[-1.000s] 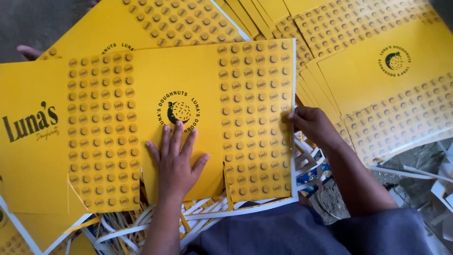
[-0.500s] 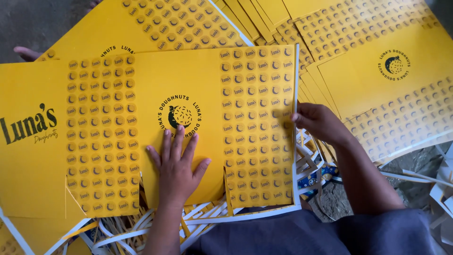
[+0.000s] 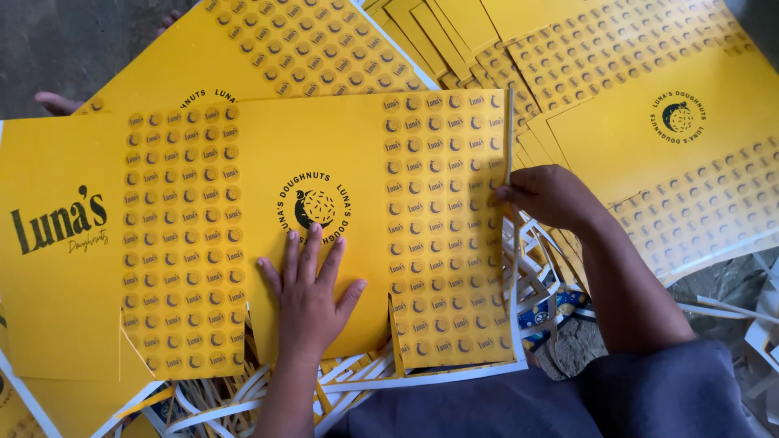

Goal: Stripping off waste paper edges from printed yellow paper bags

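From my feed, a grey concrete floor shows at ten o'clock, dull and mottled under soft, even daylight. More of it peeks through at four o'clock, littered with white paper strips. I see no walls, windows or furniture; the view looks straight down.

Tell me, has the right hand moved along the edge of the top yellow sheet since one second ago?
Yes. The right hand has slid down the right edge of the top yellow sheet, toward the person; against the sheet's dot rows, it sits lower than before.
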